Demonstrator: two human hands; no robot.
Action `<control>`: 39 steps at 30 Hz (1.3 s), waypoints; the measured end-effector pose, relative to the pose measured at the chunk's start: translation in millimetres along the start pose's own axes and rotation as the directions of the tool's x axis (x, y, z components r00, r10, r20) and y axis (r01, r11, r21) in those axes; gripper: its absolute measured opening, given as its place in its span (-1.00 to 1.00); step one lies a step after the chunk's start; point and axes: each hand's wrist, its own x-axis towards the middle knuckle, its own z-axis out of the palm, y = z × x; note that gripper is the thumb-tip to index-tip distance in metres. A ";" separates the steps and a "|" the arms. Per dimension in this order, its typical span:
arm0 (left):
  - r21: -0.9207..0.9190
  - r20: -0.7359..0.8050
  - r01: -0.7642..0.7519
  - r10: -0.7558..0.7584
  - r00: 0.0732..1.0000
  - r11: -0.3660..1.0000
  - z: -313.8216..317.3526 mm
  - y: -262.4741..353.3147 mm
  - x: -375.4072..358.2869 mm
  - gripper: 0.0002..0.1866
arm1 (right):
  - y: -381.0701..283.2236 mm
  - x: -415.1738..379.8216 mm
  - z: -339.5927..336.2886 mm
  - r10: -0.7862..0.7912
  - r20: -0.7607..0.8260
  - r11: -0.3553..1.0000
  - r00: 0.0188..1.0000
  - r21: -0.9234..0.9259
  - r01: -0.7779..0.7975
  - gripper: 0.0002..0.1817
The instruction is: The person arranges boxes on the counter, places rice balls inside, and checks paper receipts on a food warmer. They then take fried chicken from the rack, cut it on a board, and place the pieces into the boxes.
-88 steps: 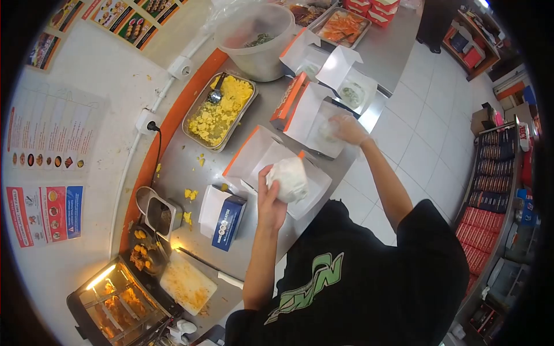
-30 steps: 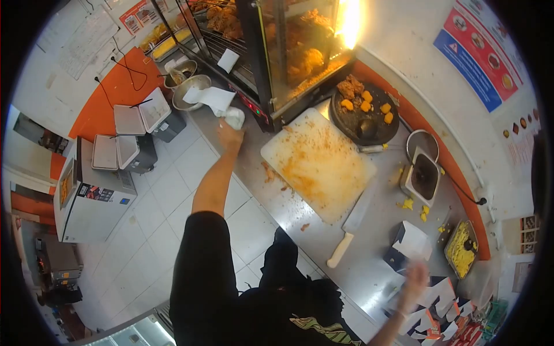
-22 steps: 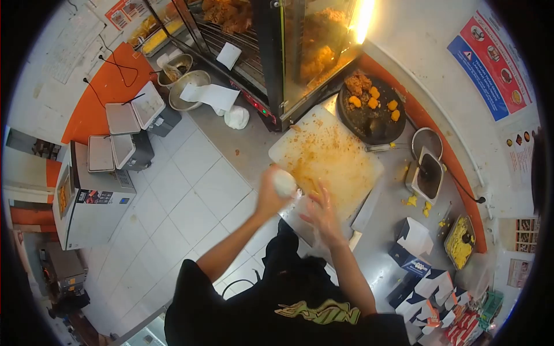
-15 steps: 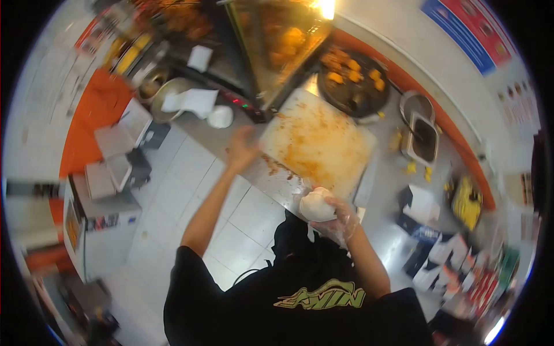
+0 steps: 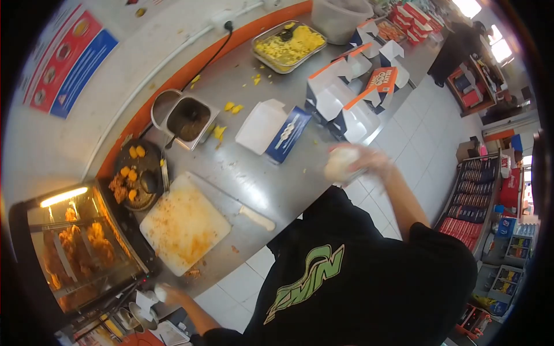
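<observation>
My right hand (image 5: 375,161), in a clear plastic glove, is wrapped around a white rounded lump (image 5: 341,163); motion blur hides its detail. It hangs over the counter's front edge, just below the folded cartons. At the lower left, my left hand (image 5: 176,297) has its fingers closed about a small white round thing (image 5: 160,293), beside the heated cabinet's corner. Near the counter's middle stands an open white box with a blue side (image 5: 262,130). A stained white cutting board (image 5: 184,222) lies between the hands, with a knife (image 5: 257,218) along its edge.
A glass cabinet of fried chicken (image 5: 75,248) stands left. Behind the board sit a dark round pan (image 5: 141,167) and a metal container of sauce (image 5: 190,118). Farther right are a tray of yellow food (image 5: 288,46), a bucket (image 5: 340,20) and open cartons (image 5: 340,98). A person (image 5: 456,49) stands far off.
My view has swung right along the counter. My right hand has carried the white lump right, toward the boxes. My left hand has reached the small white thing by the cabinet.
</observation>
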 end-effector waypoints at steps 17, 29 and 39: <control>0.717 -0.696 0.652 -0.229 0.680 -0.246 -540.4 -619.7 117.0 -0.09 | 11.6 52.6 -227.4 -0.169 -0.343 0.367 0.924 -0.892 -0.264 -0.07; 0.048 -0.998 0.972 0.035 0.058 -0.231 -702.7 -592.1 146.7 -0.40 | 0.2 -4.1 -216.5 -0.546 -0.334 0.410 0.769 -0.906 -0.102 -0.43; -0.447 -0.237 -0.364 -0.285 0.929 -0.817 -479.5 -564.6 89.2 -0.55 | -82.0 7.8 -102.0 -0.190 0.338 0.445 0.922 -0.807 0.388 -0.62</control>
